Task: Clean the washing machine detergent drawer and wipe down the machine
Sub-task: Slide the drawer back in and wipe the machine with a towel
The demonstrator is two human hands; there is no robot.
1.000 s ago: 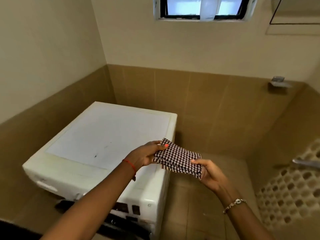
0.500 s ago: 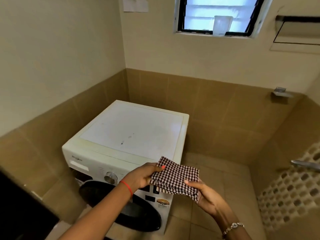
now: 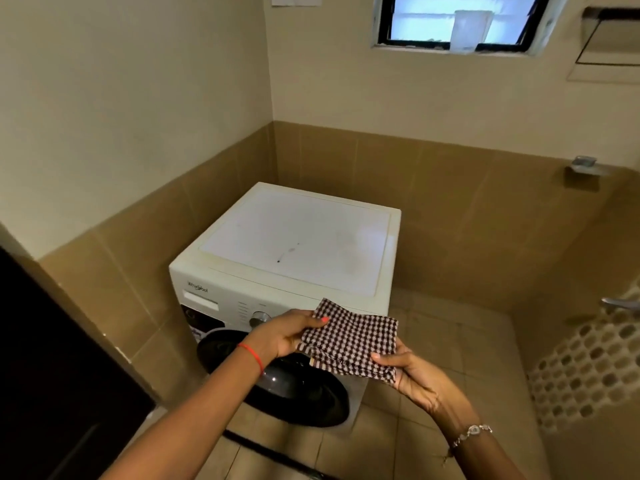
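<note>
A white front-loading washing machine [image 3: 298, 244] stands in the tiled corner, its top marked with a few dark specks. The detergent drawer [image 3: 201, 301] sits shut at the upper left of the front panel, beside a round dial [image 3: 259, 319]. Below is the dark round door [image 3: 294, 386]. In front of the machine I hold a folded brown-and-white checked cloth [image 3: 349, 341] with both hands. My left hand [image 3: 285, 336] pinches its left edge, and my right hand [image 3: 410, 370] grips its lower right corner.
Tan tiled walls close in behind and to the left of the machine. A dark door [image 3: 52, 375] stands at the left edge. A patterned wall with a metal tap [image 3: 620, 303] is at the right. Tiled floor [image 3: 433, 393] lies right of the machine.
The view has pulled back from the machine, so its front panel, dial and door now show fully. Both hands keep hold of the cloth, now lower against the machine's front.
</note>
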